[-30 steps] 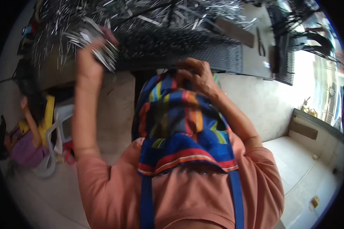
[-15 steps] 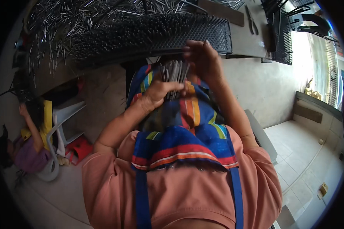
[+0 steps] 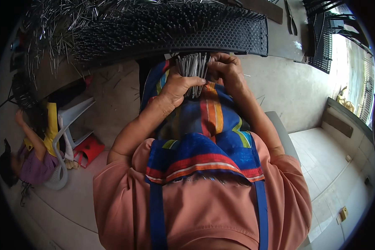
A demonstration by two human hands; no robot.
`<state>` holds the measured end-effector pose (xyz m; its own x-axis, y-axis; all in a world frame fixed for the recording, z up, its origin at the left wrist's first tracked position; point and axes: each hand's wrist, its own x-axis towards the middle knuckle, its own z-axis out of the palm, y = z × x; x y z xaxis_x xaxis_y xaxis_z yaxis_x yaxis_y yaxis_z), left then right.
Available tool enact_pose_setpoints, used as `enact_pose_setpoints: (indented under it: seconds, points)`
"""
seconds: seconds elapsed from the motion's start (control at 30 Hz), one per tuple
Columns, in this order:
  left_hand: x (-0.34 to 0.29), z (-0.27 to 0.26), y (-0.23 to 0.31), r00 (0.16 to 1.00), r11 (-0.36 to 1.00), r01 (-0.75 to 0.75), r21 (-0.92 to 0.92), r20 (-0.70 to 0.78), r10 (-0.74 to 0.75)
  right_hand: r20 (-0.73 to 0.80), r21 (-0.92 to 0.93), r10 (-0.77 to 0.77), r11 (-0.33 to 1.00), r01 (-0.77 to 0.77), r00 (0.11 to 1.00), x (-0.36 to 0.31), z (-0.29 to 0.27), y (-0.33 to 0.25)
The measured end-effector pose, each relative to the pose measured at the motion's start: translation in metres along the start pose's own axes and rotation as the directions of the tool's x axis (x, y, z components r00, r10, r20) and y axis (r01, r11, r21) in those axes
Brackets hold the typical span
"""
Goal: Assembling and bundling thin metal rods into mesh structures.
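My left hand [image 3: 178,88] is closed round an upright bundle of thin grey metal rods [image 3: 191,68], its thumb pressed across the front. The bundle stands over the striped blue apron [image 3: 212,110] on my lap. Beside its upper right edge is my right hand [image 3: 229,70], fingers bent and pinched together against the rods. Whatever lies between those fingertips is too small to make out. Just beyond both hands stretches a long black perforated metal tray [image 3: 237,37], its holes filled with upright dark rods over the left and middle; bare holes show at its right end.
Loose shiny rods [image 3: 50,25] are heaped on the bench at the far left. Pliers [image 3: 291,18] lie on the bench at the far right, near another black mesh tray [image 3: 321,46]. A person in purple [image 3: 37,164] sits at the left by a red bag [image 3: 88,150].
My right hand, raised and blurred with its fingers apart near the tray, has come down to the bundle and pinched closed. The left hand keeps its grip. The view has shifted slightly.
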<state>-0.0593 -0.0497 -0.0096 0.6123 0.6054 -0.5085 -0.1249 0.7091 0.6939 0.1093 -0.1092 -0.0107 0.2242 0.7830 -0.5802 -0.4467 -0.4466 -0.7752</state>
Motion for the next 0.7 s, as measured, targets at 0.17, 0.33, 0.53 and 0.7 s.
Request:
enact_pose_setpoints:
  seconds: [0.17,0.33,0.53,0.7]
  points:
    - [0.004,0.002,0.008,0.971,0.974,0.223,-0.029,0.1,-0.219,-0.013,0.054,0.081,0.995,-0.081,0.997,-0.001,0.004,-0.008]
    - [0.006,0.011,0.001,1.0,1.0,0.009,-0.006,0.015,-0.009,0.072,-0.057,0.024,0.998,-0.02,0.997,0.006,-0.011,0.001]
    - [0.011,-0.017,-0.016,0.996,0.997,0.024,0.074,-0.089,-0.017,-0.039,-0.08,-0.014,0.997,0.01,0.999,-0.01,-0.007,-0.016]
    - [-0.002,-0.021,-0.015,0.975,0.974,0.222,0.041,-0.024,-0.221,-0.201,-0.165,-0.479,0.876,0.452,0.854,0.01,-0.017,-0.04]
